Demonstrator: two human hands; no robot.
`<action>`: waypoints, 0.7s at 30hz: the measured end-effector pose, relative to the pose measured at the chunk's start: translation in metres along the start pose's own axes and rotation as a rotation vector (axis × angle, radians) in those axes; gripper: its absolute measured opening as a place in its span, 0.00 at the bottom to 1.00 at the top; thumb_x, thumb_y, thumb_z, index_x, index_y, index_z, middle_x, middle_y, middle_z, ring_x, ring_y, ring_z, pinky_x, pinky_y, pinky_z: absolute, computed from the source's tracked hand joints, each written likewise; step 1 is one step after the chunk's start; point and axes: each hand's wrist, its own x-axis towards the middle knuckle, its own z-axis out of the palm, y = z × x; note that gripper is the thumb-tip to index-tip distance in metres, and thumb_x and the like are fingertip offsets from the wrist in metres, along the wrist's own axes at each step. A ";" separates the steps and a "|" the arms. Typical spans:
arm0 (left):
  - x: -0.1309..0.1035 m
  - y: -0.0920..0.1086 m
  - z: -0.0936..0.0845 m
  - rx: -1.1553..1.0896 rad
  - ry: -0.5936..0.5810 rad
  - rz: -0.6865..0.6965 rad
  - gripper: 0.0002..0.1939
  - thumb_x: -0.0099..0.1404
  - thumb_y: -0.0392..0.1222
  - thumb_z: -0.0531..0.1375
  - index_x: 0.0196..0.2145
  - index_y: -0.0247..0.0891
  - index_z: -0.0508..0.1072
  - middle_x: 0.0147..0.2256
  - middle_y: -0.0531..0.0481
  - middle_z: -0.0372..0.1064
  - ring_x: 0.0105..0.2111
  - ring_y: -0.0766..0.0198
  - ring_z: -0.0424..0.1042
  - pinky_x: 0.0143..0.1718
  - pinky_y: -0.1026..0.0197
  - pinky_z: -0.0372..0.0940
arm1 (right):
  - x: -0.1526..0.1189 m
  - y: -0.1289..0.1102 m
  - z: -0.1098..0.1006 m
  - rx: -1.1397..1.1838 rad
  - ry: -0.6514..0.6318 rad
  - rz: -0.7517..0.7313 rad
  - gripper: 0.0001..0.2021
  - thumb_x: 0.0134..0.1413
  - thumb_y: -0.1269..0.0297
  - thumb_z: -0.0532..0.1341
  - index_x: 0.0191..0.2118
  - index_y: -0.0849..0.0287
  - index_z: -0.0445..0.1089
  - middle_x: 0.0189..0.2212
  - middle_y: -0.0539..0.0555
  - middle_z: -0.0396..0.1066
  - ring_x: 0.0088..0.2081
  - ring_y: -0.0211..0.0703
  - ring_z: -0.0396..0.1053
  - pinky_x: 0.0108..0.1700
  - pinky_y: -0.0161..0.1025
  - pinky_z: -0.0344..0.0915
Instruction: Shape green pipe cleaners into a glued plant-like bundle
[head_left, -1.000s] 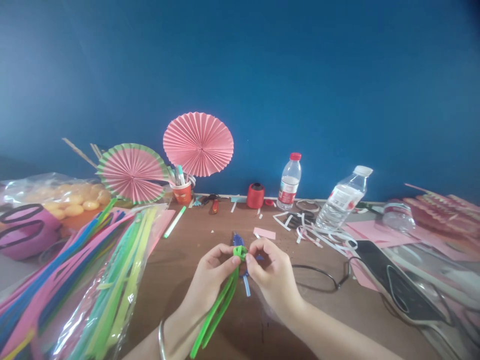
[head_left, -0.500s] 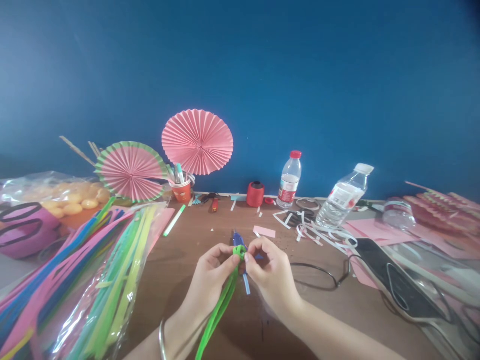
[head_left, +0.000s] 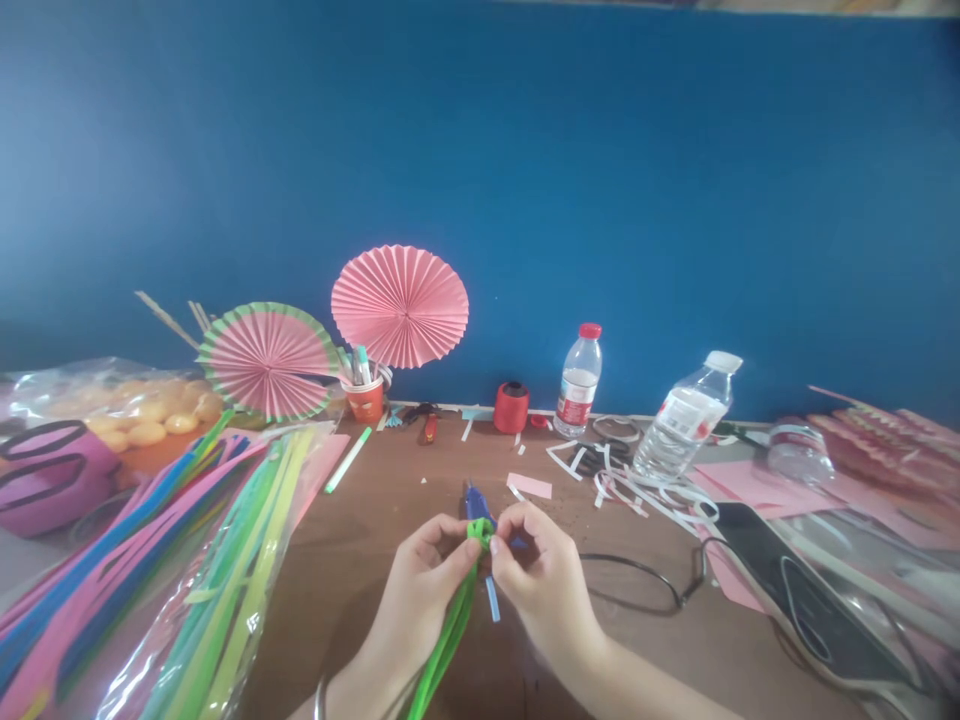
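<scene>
A pink pleated fan (head_left: 401, 305) near a red cup (head_left: 366, 403) of markers (head_left: 363, 366), and a red-capped bottle (head_left: 578, 385).

Fingertips of the left hand (head_left: 409, 590) and right hand (head_left: 551, 585) partly cover the green pipe cleaners (head_left: 451, 635), whose trailing ends leave the bottom edge. Just beyond the fingers, the blue glue gun (head_left: 475, 501) is partly hidden. Far right of them, pleated pink paper (head_left: 874, 440) is blurred and cut off.

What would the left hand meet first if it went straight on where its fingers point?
Beyond the green coil it pinches, the left hand would probably meet the right hand, fingertips first. The blue tool seems to lie behind; depth is unclear.
</scene>
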 end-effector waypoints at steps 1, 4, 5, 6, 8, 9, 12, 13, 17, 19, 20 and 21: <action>0.000 -0.002 -0.001 0.000 0.001 -0.002 0.08 0.46 0.38 0.67 0.22 0.33 0.72 0.23 0.51 0.71 0.25 0.67 0.68 0.30 0.67 0.64 | 0.000 0.001 0.000 0.002 0.002 0.003 0.03 0.43 0.72 0.55 0.23 0.59 0.60 0.19 0.47 0.62 0.22 0.35 0.62 0.25 0.30 0.60; 0.001 -0.007 -0.002 -0.001 0.001 0.004 0.07 0.47 0.38 0.67 0.22 0.33 0.72 0.24 0.51 0.71 0.25 0.67 0.68 0.29 0.67 0.63 | 0.000 0.005 0.002 0.000 0.013 0.010 0.03 0.43 0.72 0.55 0.23 0.59 0.60 0.19 0.47 0.63 0.21 0.35 0.61 0.25 0.30 0.60; 0.002 -0.008 -0.003 -0.003 0.003 0.008 0.07 0.47 0.38 0.67 0.22 0.33 0.73 0.24 0.50 0.71 0.25 0.67 0.68 0.29 0.67 0.63 | 0.000 0.006 0.002 0.000 0.014 0.011 0.03 0.43 0.72 0.55 0.23 0.59 0.60 0.19 0.47 0.62 0.21 0.35 0.61 0.25 0.30 0.60; 0.002 -0.009 -0.004 -0.005 0.002 0.007 0.07 0.47 0.38 0.67 0.22 0.33 0.73 0.24 0.51 0.71 0.25 0.67 0.68 0.29 0.67 0.63 | 0.000 0.007 0.002 -0.001 0.014 0.012 0.03 0.43 0.72 0.55 0.23 0.59 0.60 0.19 0.47 0.62 0.22 0.35 0.61 0.25 0.30 0.60; 0.003 -0.010 -0.004 -0.010 0.004 0.004 0.07 0.47 0.38 0.67 0.22 0.33 0.73 0.23 0.51 0.71 0.25 0.68 0.68 0.29 0.67 0.63 | -0.001 0.007 0.002 -0.002 0.014 0.014 0.03 0.43 0.72 0.55 0.23 0.60 0.60 0.19 0.47 0.62 0.22 0.35 0.61 0.25 0.30 0.59; 0.003 -0.010 -0.004 -0.011 0.006 0.001 0.07 0.47 0.38 0.67 0.22 0.33 0.73 0.23 0.51 0.71 0.25 0.68 0.68 0.29 0.68 0.62 | -0.001 0.008 0.002 -0.001 0.012 0.015 0.03 0.43 0.72 0.55 0.23 0.60 0.60 0.19 0.47 0.62 0.22 0.35 0.61 0.25 0.30 0.59; 0.003 -0.008 -0.003 -0.008 0.016 -0.003 0.07 0.46 0.37 0.67 0.22 0.33 0.73 0.23 0.52 0.71 0.24 0.69 0.67 0.28 0.69 0.62 | -0.001 0.009 0.003 0.018 -0.002 0.027 0.03 0.43 0.72 0.55 0.23 0.59 0.60 0.20 0.47 0.62 0.22 0.35 0.61 0.25 0.30 0.59; 0.003 -0.007 -0.003 -0.008 0.017 -0.005 0.07 0.46 0.37 0.67 0.22 0.33 0.72 0.23 0.52 0.71 0.24 0.69 0.67 0.28 0.68 0.62 | -0.001 0.009 0.003 0.025 -0.007 0.032 0.03 0.43 0.72 0.55 0.24 0.59 0.60 0.20 0.47 0.62 0.22 0.35 0.61 0.25 0.30 0.59; 0.001 -0.005 -0.001 -0.017 0.019 -0.012 0.07 0.46 0.37 0.67 0.21 0.33 0.72 0.23 0.51 0.71 0.25 0.68 0.68 0.29 0.67 0.63 | -0.002 0.010 0.003 0.021 -0.015 0.042 0.03 0.44 0.72 0.55 0.24 0.59 0.59 0.20 0.47 0.62 0.23 0.36 0.61 0.27 0.31 0.59; 0.001 -0.005 -0.001 -0.015 0.025 -0.014 0.08 0.45 0.37 0.67 0.21 0.33 0.72 0.23 0.51 0.71 0.24 0.67 0.68 0.29 0.67 0.63 | -0.002 0.010 0.003 0.013 -0.019 0.045 0.03 0.45 0.71 0.54 0.24 0.59 0.59 0.20 0.47 0.62 0.23 0.36 0.61 0.27 0.31 0.59; 0.001 -0.005 -0.001 -0.012 0.025 -0.016 0.08 0.45 0.38 0.67 0.21 0.33 0.72 0.23 0.51 0.71 0.24 0.68 0.68 0.28 0.67 0.63 | -0.002 0.010 0.002 0.011 -0.021 0.047 0.03 0.45 0.71 0.54 0.24 0.59 0.59 0.21 0.47 0.62 0.23 0.36 0.61 0.27 0.31 0.59; 0.001 -0.006 -0.002 -0.009 0.024 -0.015 0.08 0.46 0.38 0.67 0.21 0.33 0.72 0.23 0.51 0.71 0.24 0.68 0.68 0.28 0.67 0.62 | -0.002 0.010 0.002 0.009 -0.021 0.047 0.03 0.45 0.71 0.54 0.24 0.59 0.59 0.21 0.47 0.62 0.23 0.36 0.61 0.27 0.31 0.59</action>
